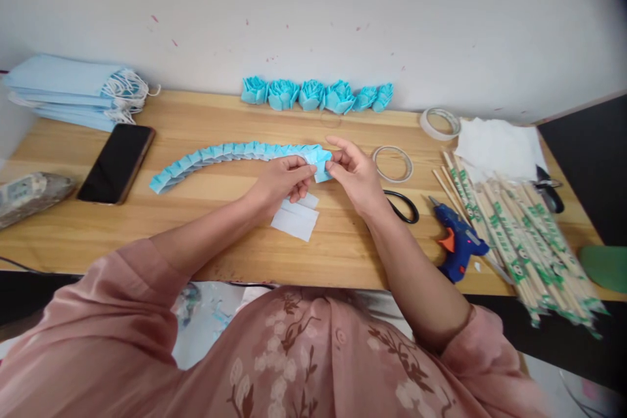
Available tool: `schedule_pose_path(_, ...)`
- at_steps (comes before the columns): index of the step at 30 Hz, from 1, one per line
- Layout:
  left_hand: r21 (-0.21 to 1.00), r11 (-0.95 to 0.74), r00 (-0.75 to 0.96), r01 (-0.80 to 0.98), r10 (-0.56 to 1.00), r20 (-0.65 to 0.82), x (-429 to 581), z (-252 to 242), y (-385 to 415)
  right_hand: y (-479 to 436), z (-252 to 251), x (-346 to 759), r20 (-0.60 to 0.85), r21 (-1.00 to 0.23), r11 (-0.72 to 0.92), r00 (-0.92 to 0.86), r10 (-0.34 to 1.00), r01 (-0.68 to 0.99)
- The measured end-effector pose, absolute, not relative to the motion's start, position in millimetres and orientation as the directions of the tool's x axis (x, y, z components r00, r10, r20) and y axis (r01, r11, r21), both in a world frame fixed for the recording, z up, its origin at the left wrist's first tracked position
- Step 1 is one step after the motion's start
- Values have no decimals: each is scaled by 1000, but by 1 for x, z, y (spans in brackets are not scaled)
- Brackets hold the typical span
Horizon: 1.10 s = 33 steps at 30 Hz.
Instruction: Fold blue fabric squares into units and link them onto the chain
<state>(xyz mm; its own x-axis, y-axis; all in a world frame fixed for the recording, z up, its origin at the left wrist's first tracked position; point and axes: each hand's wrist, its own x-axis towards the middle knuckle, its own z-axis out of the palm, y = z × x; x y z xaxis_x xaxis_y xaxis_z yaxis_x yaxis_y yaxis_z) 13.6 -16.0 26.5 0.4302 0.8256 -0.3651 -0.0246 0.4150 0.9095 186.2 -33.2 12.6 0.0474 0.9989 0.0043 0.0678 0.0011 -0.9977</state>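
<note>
Between my two hands is a small piece of light blue fabric-like sheet (322, 170), folded, with a paler side showing. My left hand (289, 176) pinches its left edge between thumb and fingers. On its right edge the thumb and index finger of my right hand (356, 176) are closed. Behind them a curved row of folded blue petals (210, 155) lies on the table, its right end close to the held piece. Whitish flat sheet pieces (295, 219) rest below my left hand. Part of the held piece is covered by my fingers.
Several blue flowers (311, 95) stand along the wall. Face masks (59, 88) and a phone (116, 163) lie left. Right are tape rolls (393, 164), scissors with a black handle (405, 208), a blue glue gun (458, 238), wrapped chopsticks (529, 241) and white sheets (497, 144).
</note>
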Motion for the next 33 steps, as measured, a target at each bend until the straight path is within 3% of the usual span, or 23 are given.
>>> schedule_pose_path(18,971,240,407,-15,888,-213,11,24,-20,-36,11,184,-13,-996,-7,-58,998,90)
schedule_pose_path(27,961,276,401,-23,883,-244,7,25,-19,-36,13,187,3,-995,7,-38,999,98)
schedule_pose_path(33,950,313,421,7,861,-286,10,26,-18,-31,8,196,51,-977,52,-7,999,208)
